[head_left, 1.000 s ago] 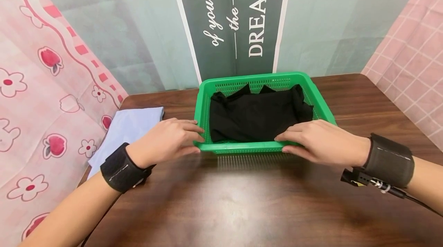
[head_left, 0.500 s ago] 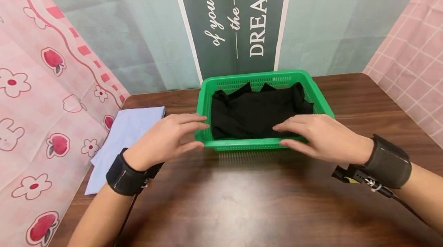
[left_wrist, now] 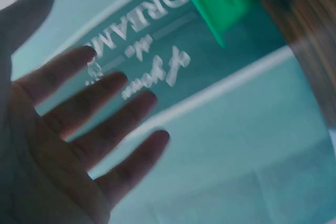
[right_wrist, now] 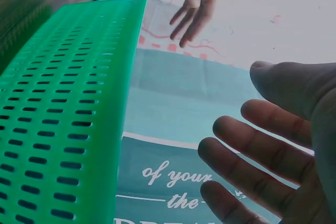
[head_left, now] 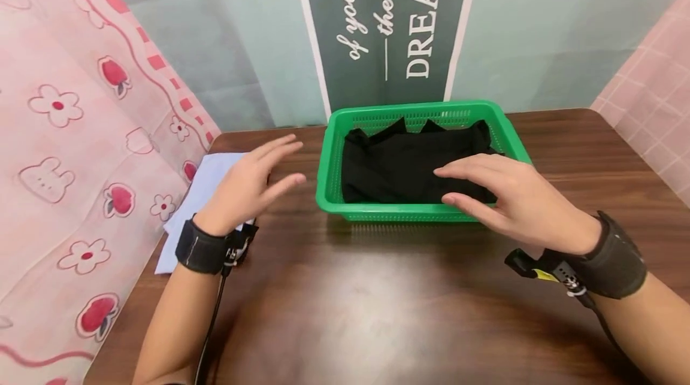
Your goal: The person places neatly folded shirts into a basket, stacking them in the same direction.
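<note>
A green plastic basket (head_left: 399, 209) with slotted sides stands towards the back of the table, and a folded black cloth (head_left: 399, 163) lies inside it. My left hand (head_left: 245, 187) hovers left of the basket, fingers spread and holding nothing; below and behind it lies a folded light-blue cloth (head_left: 178, 235), partly covered by the hand. My right hand (head_left: 512, 196) is raised over the basket's front right corner, thumb apart from the fingers, with nothing in it. In the right wrist view a gap shows between the right fingers (right_wrist: 262, 150) and the basket wall (right_wrist: 63, 124).
The brown wooden table (head_left: 350, 301) meets a grey-green backdrop (head_left: 259, 44) with white lettering right behind the basket. A pink patterned curtain (head_left: 81, 163) borders the left, a pink checked one (head_left: 657, 91) the right. Black straps with cables circle both wrists.
My left hand has lifted off the basket's left corner and moved leftward, its fingers spreading. My right hand has risen from the front rim. The basket and black cloth stay in place.
</note>
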`<act>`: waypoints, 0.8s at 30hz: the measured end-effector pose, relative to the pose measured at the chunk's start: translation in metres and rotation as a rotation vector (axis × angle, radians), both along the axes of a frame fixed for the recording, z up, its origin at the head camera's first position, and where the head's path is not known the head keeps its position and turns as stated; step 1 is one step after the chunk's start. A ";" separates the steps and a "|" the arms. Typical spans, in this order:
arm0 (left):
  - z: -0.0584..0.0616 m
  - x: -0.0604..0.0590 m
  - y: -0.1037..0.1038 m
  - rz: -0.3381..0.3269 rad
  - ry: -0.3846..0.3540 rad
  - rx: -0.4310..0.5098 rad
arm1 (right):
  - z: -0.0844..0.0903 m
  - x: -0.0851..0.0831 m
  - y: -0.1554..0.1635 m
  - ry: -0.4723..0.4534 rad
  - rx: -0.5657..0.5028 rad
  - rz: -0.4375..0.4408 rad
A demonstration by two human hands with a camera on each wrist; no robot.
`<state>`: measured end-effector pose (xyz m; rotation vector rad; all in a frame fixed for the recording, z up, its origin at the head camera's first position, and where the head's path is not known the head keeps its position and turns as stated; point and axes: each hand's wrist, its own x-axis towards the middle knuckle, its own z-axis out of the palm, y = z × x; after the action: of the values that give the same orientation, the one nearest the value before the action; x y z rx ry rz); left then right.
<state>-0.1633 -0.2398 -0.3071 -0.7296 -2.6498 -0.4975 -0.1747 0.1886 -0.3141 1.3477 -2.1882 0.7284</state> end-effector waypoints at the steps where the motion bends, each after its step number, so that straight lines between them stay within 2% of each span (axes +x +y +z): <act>1: 0.000 -0.003 -0.004 0.038 -0.016 0.000 | 0.001 -0.001 0.001 0.007 -0.002 -0.006; 4: -0.002 -0.009 -0.017 0.125 -0.069 -0.005 | 0.003 -0.001 0.005 0.020 -0.015 -0.021; 7: -0.009 -0.008 -0.031 0.180 -0.122 -0.015 | 0.005 -0.001 0.006 0.020 -0.026 -0.027; 10: -0.019 -0.002 -0.049 0.228 -0.180 -0.040 | 0.005 0.001 0.004 0.024 -0.038 -0.027; 18: -0.043 0.016 -0.099 0.371 -0.445 -0.089 | 0.004 0.002 0.000 0.028 -0.023 -0.030; 21: -0.053 0.024 -0.113 0.408 -0.483 -0.096 | 0.001 0.002 -0.002 0.018 -0.014 -0.022; 24: -0.061 0.026 -0.124 0.444 -0.493 -0.110 | -0.002 0.003 -0.004 0.004 -0.010 -0.026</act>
<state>-0.1368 -0.3635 -0.3681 -0.0202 -3.1860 -0.4494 -0.1719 0.1847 -0.3159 1.3123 -2.1923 0.7249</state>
